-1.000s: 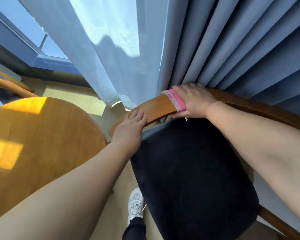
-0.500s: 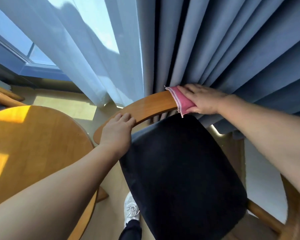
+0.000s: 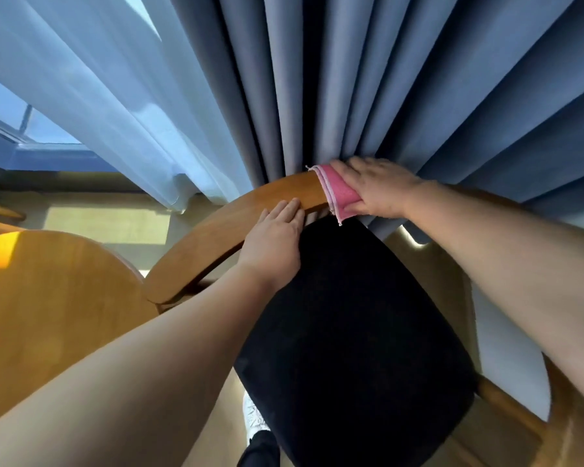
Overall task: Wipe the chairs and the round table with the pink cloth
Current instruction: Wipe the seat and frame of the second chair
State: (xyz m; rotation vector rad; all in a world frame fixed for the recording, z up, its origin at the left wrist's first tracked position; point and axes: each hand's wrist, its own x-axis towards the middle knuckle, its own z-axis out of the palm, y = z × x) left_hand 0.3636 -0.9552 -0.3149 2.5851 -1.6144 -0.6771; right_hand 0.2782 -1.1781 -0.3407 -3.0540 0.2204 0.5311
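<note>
A wooden chair with a curved backrest rail [image 3: 223,227] and a dark seat cushion [image 3: 351,332] stands below me. My right hand [image 3: 378,190] presses the folded pink cloth [image 3: 338,192] over the top of the rail, right against the blue curtain. My left hand [image 3: 277,241] lies flat on the rail with its fingers together, a short way left of the cloth. The round wooden table [image 3: 48,298] fills the lower left, with a sunlit patch on it.
Heavy blue curtains [image 3: 402,96] hang directly behind the chair and cover the rail's right part. A sheer white curtain [image 3: 98,96] and a window are at the left. Another chair's wooden rail [image 3: 0,210] shows at the far left. My white shoe [image 3: 253,416] is on the floor.
My left hand has slid right along the rail, closer to the cloth. My right hand and the cloth have shifted slightly right against the curtain, and the view has tilted up.
</note>
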